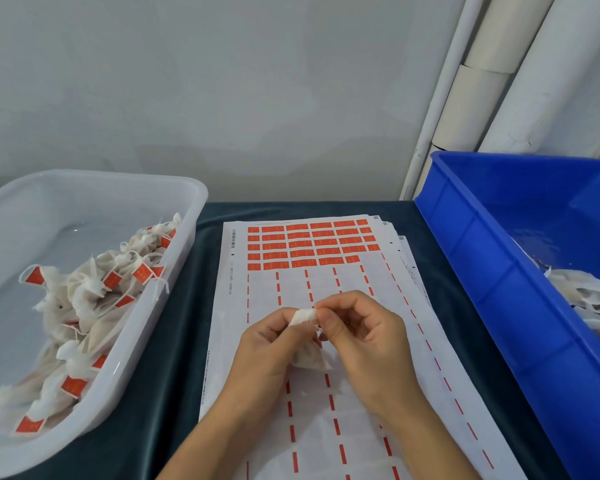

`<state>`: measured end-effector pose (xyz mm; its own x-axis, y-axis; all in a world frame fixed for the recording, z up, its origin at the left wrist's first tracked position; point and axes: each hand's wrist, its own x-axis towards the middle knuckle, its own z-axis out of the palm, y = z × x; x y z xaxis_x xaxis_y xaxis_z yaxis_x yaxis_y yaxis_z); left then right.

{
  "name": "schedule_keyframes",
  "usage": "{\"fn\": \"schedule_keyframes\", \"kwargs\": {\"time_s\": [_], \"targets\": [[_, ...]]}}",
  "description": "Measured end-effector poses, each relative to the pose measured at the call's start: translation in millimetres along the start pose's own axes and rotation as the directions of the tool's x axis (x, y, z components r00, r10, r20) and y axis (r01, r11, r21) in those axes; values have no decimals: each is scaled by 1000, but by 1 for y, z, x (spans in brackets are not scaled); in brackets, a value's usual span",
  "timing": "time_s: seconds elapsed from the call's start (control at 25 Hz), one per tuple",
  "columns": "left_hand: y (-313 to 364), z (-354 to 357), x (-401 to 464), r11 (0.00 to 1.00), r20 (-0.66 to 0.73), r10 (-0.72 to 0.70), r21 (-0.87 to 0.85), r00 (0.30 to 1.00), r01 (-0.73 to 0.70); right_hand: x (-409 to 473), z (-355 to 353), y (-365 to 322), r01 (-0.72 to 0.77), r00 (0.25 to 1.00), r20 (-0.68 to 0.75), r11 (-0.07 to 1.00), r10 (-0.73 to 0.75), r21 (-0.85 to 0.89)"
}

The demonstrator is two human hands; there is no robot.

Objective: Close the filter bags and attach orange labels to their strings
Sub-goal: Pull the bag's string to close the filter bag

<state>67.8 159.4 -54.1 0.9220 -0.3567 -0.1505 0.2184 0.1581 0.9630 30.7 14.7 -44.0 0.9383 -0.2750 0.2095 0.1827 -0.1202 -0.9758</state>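
A small white filter bag hangs between both hands above the label sheet. My left hand grips the bag's gathered top. My right hand pinches the bag's mouth from the right, where a thin string shows faintly. Several rows of orange labels fill the far end of the sheet; the near part holds only empty backing with red dashes. The bag's lower body is partly hidden behind my fingers.
A clear plastic tub at the left holds several closed bags with orange labels. A blue crate at the right holds unlabelled white bags. More sheets lie stacked under the top one on the dark cloth. White pipes stand behind.
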Motion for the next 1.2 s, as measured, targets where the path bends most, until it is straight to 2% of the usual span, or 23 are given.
{"fn": "schedule_keyframes", "kwargs": {"time_s": [0.08, 0.16, 0.28, 0.36, 0.44, 0.72, 0.88, 1.04, 1.2], "targets": [[-1, 0, 0, 999, 4, -14, -31, 1000, 14, -1, 2, 0, 6, 1000, -13, 1000, -6, 28], [-1, -1, 1, 1000, 5, -11, -11, 1000, 11, -1, 2, -1, 58, 998, -23, 998, -58, -18], [-3, -1, 1, 999, -3, -1, 38, 1000, 1, -3, -2, -3, 229, 972, -1, 951, -234, -207], [-3, 0, 1, 999, -14, 7, 54, 1000, -7, -4, -7, -3, 348, 934, 54, 865, -353, -361], [-3, 1, 1, 997, -25, 14, 74, 1000, -12, -5, -10, -4, 400, 911, 100, 793, -401, -459], [-2, 3, 0, 993, -63, -3, 122, 998, 10, -6, -13, -4, 435, 887, 140, 695, -441, -572], [-1, 4, -1, 993, -70, -3, 119, 998, 12, -6, -11, -6, 405, 903, 122, 721, -412, -563], [0, 7, -3, 986, -92, 20, 166, 996, -5, -6, -12, -9, 356, 931, 136, 760, -340, -543], [-2, 6, -3, 969, -95, 70, 245, 993, -45, -5, -17, -9, 326, 944, 158, 755, -289, -569]]}}
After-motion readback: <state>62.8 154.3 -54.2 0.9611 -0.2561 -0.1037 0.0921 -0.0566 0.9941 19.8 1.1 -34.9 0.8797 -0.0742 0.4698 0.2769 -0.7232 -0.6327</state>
